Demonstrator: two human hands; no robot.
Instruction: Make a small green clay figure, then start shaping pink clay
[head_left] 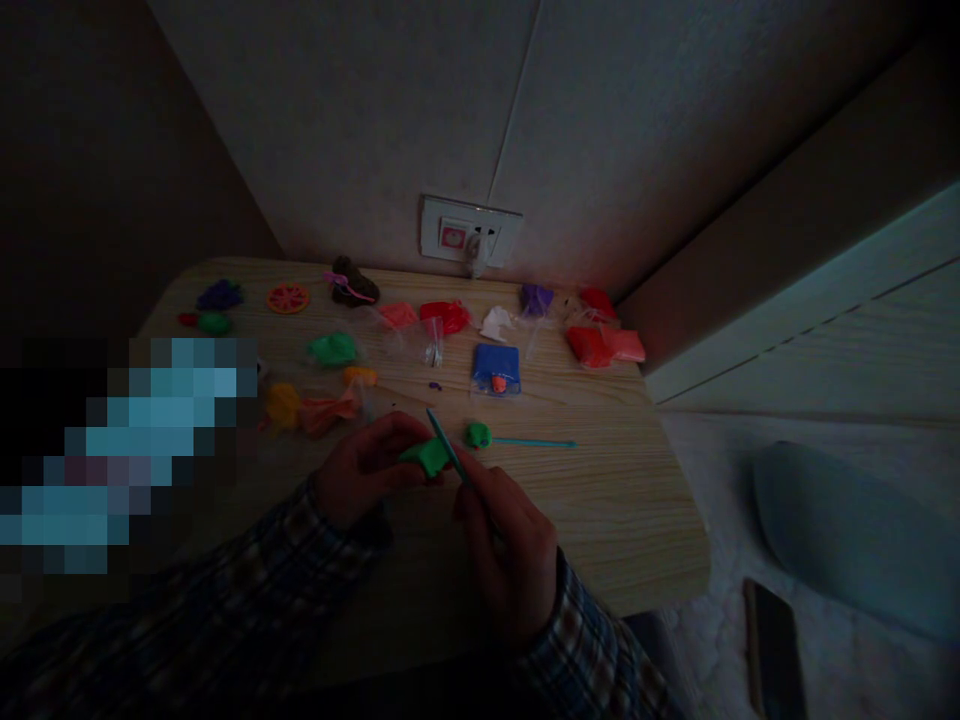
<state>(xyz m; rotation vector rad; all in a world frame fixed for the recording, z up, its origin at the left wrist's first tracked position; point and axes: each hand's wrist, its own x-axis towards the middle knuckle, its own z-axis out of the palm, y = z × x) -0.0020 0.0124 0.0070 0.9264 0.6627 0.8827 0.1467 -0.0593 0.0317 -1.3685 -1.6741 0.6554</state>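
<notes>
Between the fingers of my left hand is a piece of green modelling clay, held above the front of the wooden table. My right hand grips a thin teal modelling tool like a pen. The tool's blade lies against or just in front of the clay's right side; I cannot tell if it presses in. Just beyond my right fingers, a small green clay lump rests on the table, touching the end of a thin teal stick.
Bags of clay lie behind my hands: blue, red, green and orange. Farther left sit a round red-orange slice and a brown lump. A wall socket holds a plug. A phone lies at lower right.
</notes>
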